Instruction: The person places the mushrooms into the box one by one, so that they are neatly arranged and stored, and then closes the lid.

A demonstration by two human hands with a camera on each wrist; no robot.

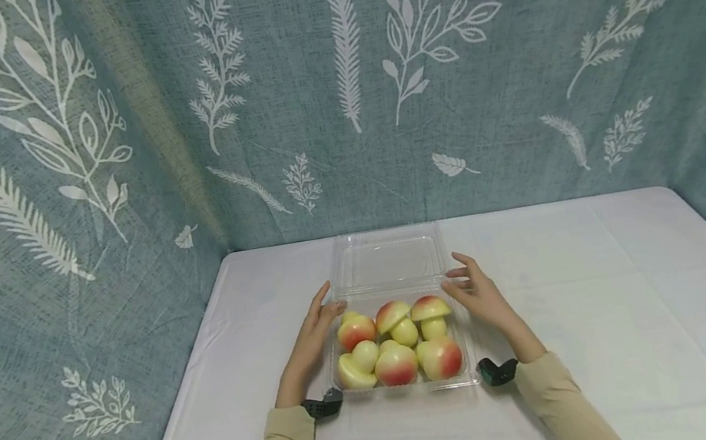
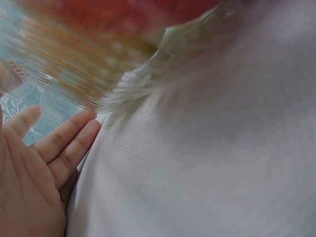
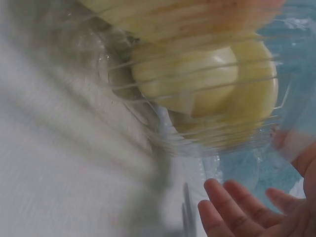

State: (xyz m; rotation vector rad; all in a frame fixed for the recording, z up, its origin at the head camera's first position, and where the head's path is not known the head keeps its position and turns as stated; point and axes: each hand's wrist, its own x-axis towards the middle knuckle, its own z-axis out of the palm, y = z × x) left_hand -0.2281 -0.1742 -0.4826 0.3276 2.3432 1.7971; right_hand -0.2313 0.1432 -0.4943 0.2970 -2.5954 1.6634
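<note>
A clear plastic clamshell box (image 1: 416,389) lies on the white cloth with its hinged lid (image 1: 390,262) folded back, away from me. Several toy mushrooms (image 1: 396,365), yellow with red blushes, fill its base in two rows. My left hand (image 1: 308,336) is at the box's far left corner, thumb at the rim and fingers spread. Opposite it, my right hand (image 1: 484,301) has its thumb at the far right corner, other fingers loosely extended. In the wrist views, a mushroom (image 3: 207,84) shows through the ribbed wall; the fingers (image 2: 66,143) lie beside the box.
The white-covered table (image 1: 591,304) extends to both sides of the box. Behind it and at the sides hangs a blue-green curtain (image 1: 305,103) with white leaf prints. A black wrist device (image 1: 499,371) sits on the right wrist, another (image 1: 324,405) on the left.
</note>
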